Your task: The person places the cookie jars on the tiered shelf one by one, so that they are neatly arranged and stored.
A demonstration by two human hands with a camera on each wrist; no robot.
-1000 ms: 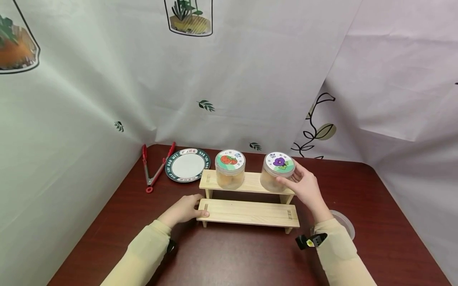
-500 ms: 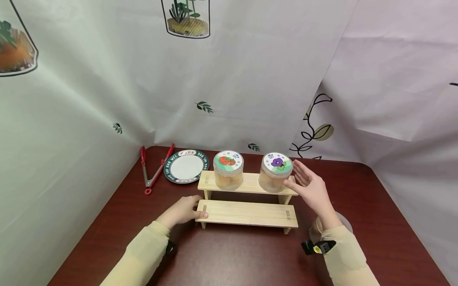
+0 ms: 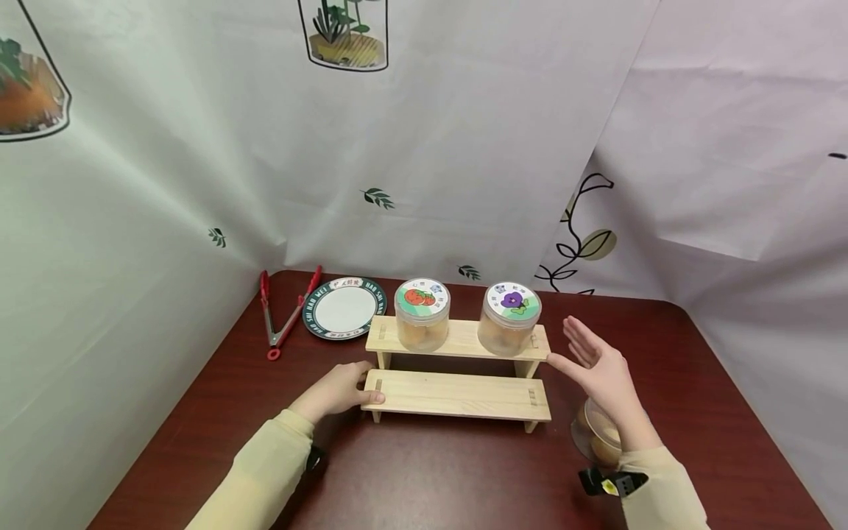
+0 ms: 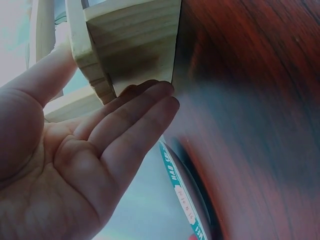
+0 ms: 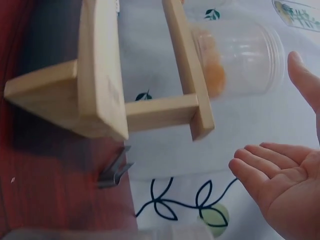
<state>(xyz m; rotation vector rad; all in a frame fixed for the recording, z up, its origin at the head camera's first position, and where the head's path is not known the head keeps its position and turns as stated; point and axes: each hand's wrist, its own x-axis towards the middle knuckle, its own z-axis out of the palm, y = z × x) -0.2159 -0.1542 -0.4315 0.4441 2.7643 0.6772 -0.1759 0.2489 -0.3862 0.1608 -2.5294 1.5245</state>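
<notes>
Nearest on the dark red surface (image 3: 424, 471), at the right, an uncapped clear jar (image 3: 595, 436) with pale orange pieces inside stands partly hidden behind the right wrist. Just beyond it the right hand (image 3: 599, 366) hangs in the air, its grip spread, fingers straight and palm turned left, holding nothing; it is near the right end of the two-step wooden shelf (image 3: 458, 394) but apart from it, as the right wrist view also shows, where the open palm (image 5: 285, 185) is clear of the shelf's end and of the jar above. To the left, the left hand (image 3: 336, 389) rests against the left end of the shelf's lower step, fingers nearly straight and touching the wood, thumb lying on its top edge; in the left wrist view the fingertips (image 4: 160, 97) press the end of the board. On the upper, farther step stand two lidded clear jars: one with a tomato picture on its lid (image 3: 422, 313) at left, one with a purple flower on its lid (image 3: 509, 318) at right, upright and well apart. Farther left lie a white plate with a dark green rim (image 3: 344, 307) and, just beside it, red tongs (image 3: 281, 313). A printed white curtain (image 3: 424, 147) closes the back.
</notes>
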